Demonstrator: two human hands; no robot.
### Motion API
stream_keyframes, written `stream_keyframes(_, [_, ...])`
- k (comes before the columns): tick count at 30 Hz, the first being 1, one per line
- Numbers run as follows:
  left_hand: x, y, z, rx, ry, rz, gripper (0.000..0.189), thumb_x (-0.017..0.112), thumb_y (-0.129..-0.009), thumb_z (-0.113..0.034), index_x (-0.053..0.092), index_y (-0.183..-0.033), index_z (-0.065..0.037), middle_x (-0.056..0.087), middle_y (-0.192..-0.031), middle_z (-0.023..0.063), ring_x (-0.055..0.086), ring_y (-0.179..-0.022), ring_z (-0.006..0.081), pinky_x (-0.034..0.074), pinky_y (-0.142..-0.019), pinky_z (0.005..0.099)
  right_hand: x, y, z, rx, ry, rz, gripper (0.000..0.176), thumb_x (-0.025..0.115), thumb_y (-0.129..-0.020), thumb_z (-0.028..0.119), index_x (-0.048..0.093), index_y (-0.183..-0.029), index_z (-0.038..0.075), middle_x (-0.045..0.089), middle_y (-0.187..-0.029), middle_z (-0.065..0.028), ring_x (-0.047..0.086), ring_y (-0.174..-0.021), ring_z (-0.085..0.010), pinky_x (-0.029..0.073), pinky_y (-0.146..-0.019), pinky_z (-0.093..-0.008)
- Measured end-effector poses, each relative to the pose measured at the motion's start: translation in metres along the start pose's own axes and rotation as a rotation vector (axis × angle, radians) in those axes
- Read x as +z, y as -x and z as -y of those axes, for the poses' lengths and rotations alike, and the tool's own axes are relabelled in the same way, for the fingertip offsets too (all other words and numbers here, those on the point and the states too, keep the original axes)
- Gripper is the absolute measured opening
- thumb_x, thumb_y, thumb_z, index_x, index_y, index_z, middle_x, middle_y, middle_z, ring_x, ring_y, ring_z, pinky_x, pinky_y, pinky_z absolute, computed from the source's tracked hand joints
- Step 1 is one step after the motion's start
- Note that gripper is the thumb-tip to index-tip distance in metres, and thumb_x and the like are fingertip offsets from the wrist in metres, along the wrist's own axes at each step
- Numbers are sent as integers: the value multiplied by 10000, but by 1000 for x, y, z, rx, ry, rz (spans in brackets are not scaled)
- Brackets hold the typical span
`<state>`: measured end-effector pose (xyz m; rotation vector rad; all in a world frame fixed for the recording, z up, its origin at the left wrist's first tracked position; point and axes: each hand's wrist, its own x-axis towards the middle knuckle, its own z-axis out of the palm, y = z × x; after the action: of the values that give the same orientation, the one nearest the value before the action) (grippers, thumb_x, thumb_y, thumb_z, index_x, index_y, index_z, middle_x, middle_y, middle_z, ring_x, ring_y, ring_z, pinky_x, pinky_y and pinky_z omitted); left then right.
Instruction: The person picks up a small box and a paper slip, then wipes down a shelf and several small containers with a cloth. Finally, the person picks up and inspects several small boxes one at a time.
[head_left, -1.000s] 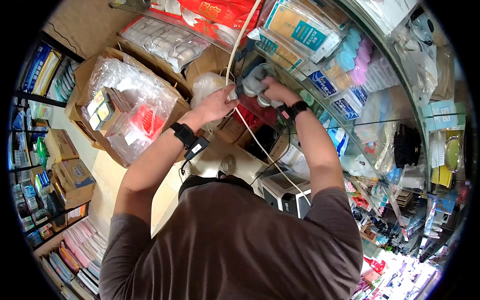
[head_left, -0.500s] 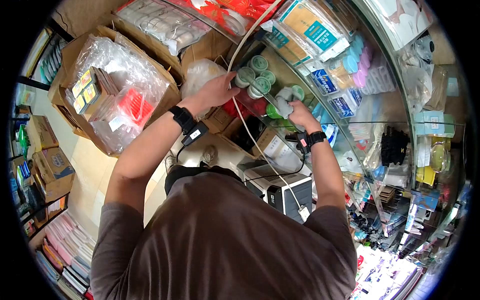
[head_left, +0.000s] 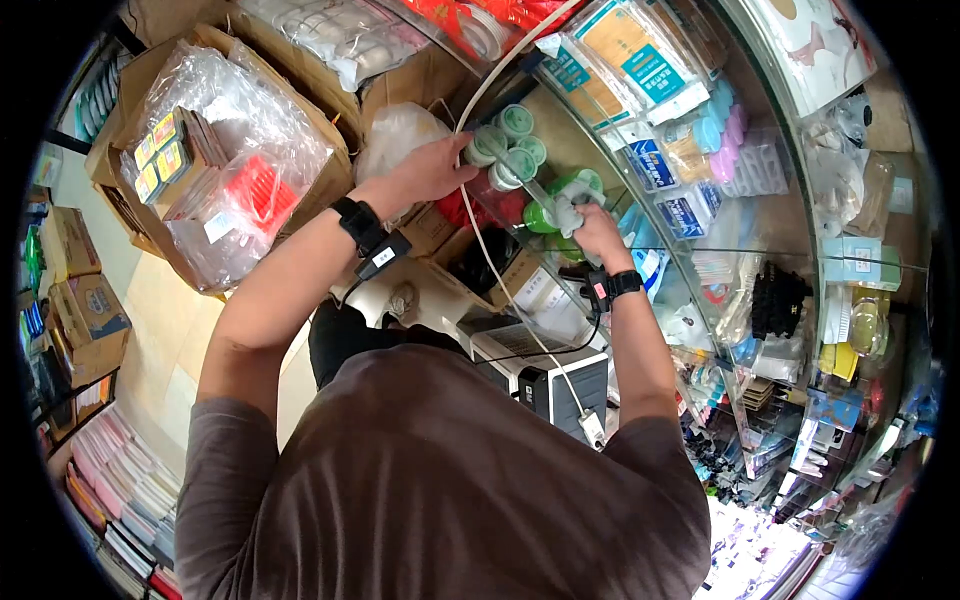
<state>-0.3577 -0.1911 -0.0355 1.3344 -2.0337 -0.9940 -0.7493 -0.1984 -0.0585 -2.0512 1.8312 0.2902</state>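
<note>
Pressing my right hand (head_left: 597, 228) closed around a grey cloth (head_left: 566, 210), I hold it bunched against the edge of the glass shelf (head_left: 700, 250), just beside a cluster of green-lidded jars (head_left: 517, 143). My left hand (head_left: 432, 170) lies against the nearest jar, fingertips touching both it and the white cable (head_left: 505, 295) that runs down past it; I cannot tell whether those fingers grip the jar or only rest on it.

Printed labels are everywhere, yet hardly any can be read. The flat packets (head_left: 625, 60) above the jars carry teal panels with white writing, too small to make out. Blue-labelled packs (head_left: 652, 160) beside them are no clearer. Red wrapping (head_left: 470, 12) at the top edge bears print that is cut off by the frame. The jar lids show a raised pattern, blurred.

A black wristband (head_left: 357, 222) on my left arm has a small tag with tiny marks I cannot decipher. The cardboard box (head_left: 330, 190) on the left holds goods under crumpled clear plastic, their yellow fronts unreadable through the glare. My own shoulders hide the floor below.
</note>
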Motion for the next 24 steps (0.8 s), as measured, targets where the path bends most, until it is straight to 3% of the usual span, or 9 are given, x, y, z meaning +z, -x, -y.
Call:
stream_keyframes(3, [-2, 4, -7, -52, 9, 13, 649, 660, -968, -303, 455, -1511, -12, 703, -1053, 295, 694, -992, 411, 525, -880, 463, 16, -13, -14, -38, -78, -19, 475, 640, -860, 198, 692, -1316, 77, 644, -1340, -222, 583, -1288, -390, 456, -1106, -441])
stream_keyframes(12, [4, -2, -1, -22, 20, 36, 679, 665, -978, -324, 429, -1528, -3, 699, -1146, 289, 708, -1002, 381, 533, -896, 443, 17, -23, 4, -117, -184, -127, 464, 647, -820, 121, 709, -1275, 60, 614, -1349, -280, 576, -1283, -423, 451, -1111, -437])
stream_keyframes(16, [8, -9, 3, -8, 44, 68, 683, 672, -978, -315, 430, -1516, 29, 681, -1202, 293, 713, -1018, 355, 534, -905, 431, 25, -39, 9, -139, -221, -176, 434, 661, -808, 99, 724, -1236, 55, 644, -1296, -265, 599, -1247, -413, 471, -1074, -433])
stream_keyframes(19, [2, -9, -3, -30, 89, 103, 672, 669, -980, -309, 437, -1504, 41, 677, -1211, 293, 708, -1034, 355, 532, -909, 423, 49, -66, 1, -215, -220, -306, 446, 615, -746, -3, 719, -1179, -5, 688, -1190, -205, 638, -1147, -376, 489, -997, -379])
stream_keyframes(24, [-9, -8, -4, -15, 115, 93, 660, 664, -978, -294, 444, -1490, 60, 679, -1194, 283, 697, -1036, 372, 531, -911, 417, 13, -79, 56, -235, -436, -123, 458, 593, -743, -29, 706, -1187, -18, 676, -1224, -186, 636, -1142, -352, 480, -995, -360])
